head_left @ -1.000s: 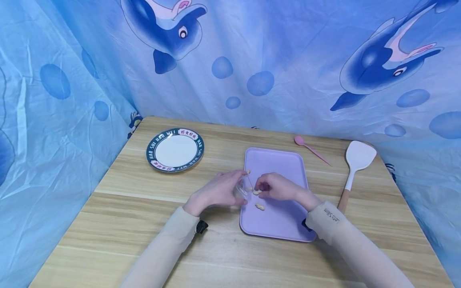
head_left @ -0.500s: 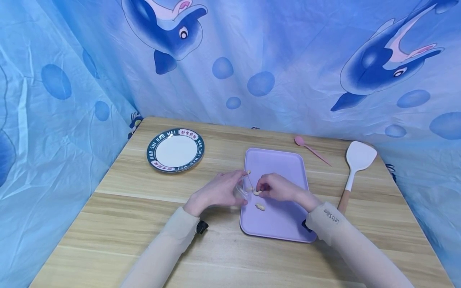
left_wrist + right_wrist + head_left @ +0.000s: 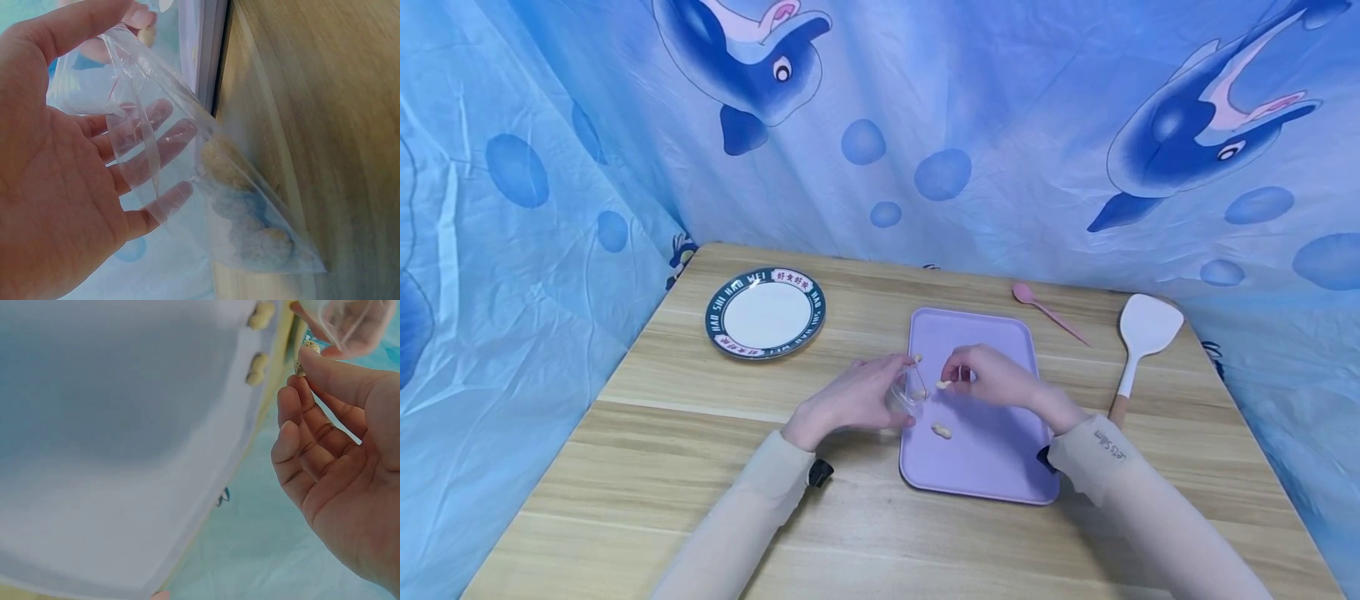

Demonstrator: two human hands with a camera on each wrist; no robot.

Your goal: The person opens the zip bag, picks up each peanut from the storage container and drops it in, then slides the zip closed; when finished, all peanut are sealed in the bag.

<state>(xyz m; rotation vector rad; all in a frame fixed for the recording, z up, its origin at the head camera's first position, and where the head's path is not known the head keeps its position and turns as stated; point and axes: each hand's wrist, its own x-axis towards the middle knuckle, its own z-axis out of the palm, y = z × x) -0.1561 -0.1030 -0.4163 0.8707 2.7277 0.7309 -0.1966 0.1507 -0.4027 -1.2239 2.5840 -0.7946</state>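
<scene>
My left hand [image 3: 874,393] holds a clear plastic bag [image 3: 156,119] at its mouth, over the tray's left edge. Seen from the left wrist, the fingers show through the film and several peanuts [image 3: 228,164] sit in the bag's lower corner. Between thumb and fingertips, my right hand [image 3: 992,377] pinches a single peanut [image 3: 943,385], just right of the bag. Beneath both hands lies a light purple tray [image 3: 977,458]. One peanut [image 3: 942,431] rests on it near the left side; the right wrist view has a second loose peanut [image 3: 261,315] on the tray.
A white plate [image 3: 767,313] with a dark green lettered rim stands at the back left of the wooden table [image 3: 647,467]. Behind the tray lies a pink spoon [image 3: 1051,313]. Right of it is a white spatula [image 3: 1150,325] with a wooden handle, partly behind the right forearm.
The right hand has lifted a peanut from the tray and shifted slightly back and to the right with it. My left hand and the bag stay in place.
</scene>
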